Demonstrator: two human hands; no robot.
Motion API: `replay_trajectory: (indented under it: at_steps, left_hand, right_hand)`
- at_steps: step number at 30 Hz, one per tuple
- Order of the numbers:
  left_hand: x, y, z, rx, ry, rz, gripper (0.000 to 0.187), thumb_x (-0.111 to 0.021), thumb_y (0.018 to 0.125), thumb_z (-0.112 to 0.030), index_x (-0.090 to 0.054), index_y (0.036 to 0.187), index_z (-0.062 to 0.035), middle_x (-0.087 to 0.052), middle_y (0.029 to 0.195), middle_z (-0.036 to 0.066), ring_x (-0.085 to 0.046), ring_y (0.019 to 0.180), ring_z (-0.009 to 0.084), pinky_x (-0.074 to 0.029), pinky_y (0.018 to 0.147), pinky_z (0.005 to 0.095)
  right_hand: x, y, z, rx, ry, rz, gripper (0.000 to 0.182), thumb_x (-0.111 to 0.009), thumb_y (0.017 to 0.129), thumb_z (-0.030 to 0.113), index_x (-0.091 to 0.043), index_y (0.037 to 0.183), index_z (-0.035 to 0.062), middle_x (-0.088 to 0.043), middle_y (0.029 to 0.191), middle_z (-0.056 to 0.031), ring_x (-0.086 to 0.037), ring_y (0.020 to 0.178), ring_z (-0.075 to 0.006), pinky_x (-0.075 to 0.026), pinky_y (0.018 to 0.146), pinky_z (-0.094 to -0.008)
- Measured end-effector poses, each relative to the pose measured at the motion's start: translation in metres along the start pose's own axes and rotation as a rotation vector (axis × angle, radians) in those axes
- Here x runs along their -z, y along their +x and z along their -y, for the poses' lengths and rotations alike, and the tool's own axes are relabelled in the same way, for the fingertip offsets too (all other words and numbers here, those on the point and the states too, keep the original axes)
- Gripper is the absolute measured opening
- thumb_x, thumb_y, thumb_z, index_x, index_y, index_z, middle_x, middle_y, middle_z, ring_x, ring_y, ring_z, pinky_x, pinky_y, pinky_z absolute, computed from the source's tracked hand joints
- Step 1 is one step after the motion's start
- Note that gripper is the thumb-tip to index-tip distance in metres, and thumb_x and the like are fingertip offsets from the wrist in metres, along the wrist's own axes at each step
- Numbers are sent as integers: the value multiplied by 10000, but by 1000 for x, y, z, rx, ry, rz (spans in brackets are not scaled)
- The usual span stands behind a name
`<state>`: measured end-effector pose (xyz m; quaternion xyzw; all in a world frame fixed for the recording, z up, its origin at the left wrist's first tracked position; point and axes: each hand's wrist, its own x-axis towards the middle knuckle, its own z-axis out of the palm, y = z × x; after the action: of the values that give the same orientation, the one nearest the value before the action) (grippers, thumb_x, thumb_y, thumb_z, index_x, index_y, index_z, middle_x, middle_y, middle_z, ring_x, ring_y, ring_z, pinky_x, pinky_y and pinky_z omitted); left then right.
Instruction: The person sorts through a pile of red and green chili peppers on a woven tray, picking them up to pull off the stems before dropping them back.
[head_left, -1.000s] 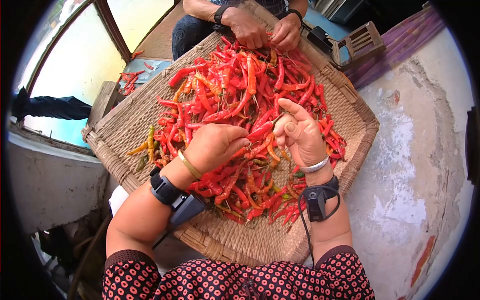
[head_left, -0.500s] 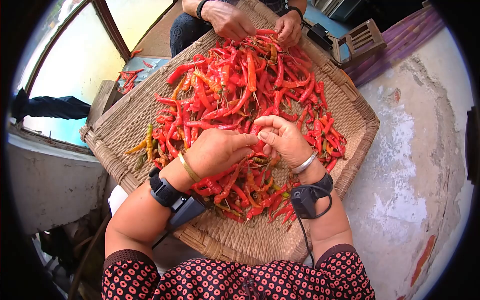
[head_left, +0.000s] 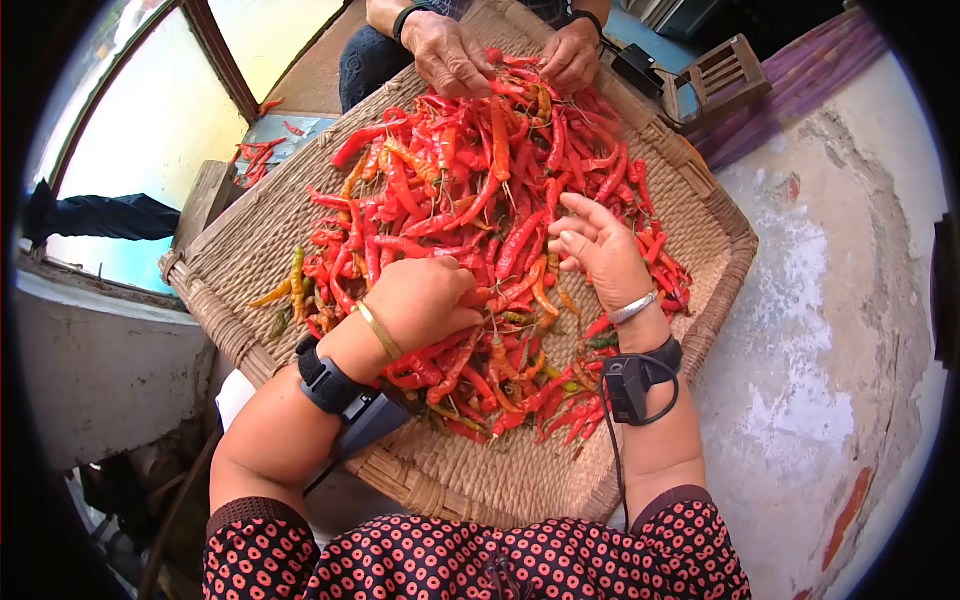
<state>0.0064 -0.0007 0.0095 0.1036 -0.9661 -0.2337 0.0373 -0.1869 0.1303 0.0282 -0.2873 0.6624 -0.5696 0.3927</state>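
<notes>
Red chillies (head_left: 430, 180), a few of them orange, green or yellow, lie heaped on a woven rope surface (head_left: 480, 485). My left hand (head_left: 425, 303) is over the lower left of the heap, its fingers curled round a red chilli whose end shows at the fingertips. To the right, my right hand (head_left: 600, 250) is above the chillies with its fingers apart and nothing seen between them. Thick woven edges border the surface.
Across the heap, another person's two hands (head_left: 450, 55) are at the far chillies. A wooden rack (head_left: 725, 80) stands at the back right. More chillies (head_left: 258, 160) lie at the left beyond a wooden post (head_left: 203, 205). A worn wall (head_left: 800, 330) is on the right.
My hands have moved apart: the right one went right and opened, the left one shifted slightly and curled. The other person's left-side hand moved a little lower.
</notes>
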Motion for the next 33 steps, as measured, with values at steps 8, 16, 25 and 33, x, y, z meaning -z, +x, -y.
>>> replay_trajectory:
  at_steps: [8,16,25,33]
  left_hand:
    - [-11,0,-5,59,115,65,153,-606,707,-210,-625,752,-66,-546,767,86,-584,684,270,-484,610,384]
    - [6,0,-3,-27,-78,-155,95,-604,703,-150,-622,716,-57,-561,716,86,-581,668,268,-480,595,363]
    - [11,3,3,-80,-226,-218,88,-629,724,-117,-602,742,-35,-567,742,101,-578,683,279,-473,607,360]
    - [15,7,20,197,-24,-329,240,-623,749,-159,-589,962,-54,-580,945,122,-585,836,313,-481,691,386]
  right_hand:
    - [-23,-6,-15,144,-563,377,257,-604,782,68,-585,1030,5,-603,968,-66,-586,873,-160,-467,758,-260]
    - [-33,-8,-16,623,-867,370,335,-647,716,110,-581,1038,47,-569,1003,-105,-517,958,-281,-413,854,-351]
    - [-27,-5,-15,620,-1022,354,159,-637,704,104,-596,852,62,-574,807,-90,-537,766,-272,-438,681,-360]
    - [24,9,-10,411,-864,-377,335,-652,721,127,-578,1031,24,-584,959,-137,-568,882,-276,-454,762,-353]
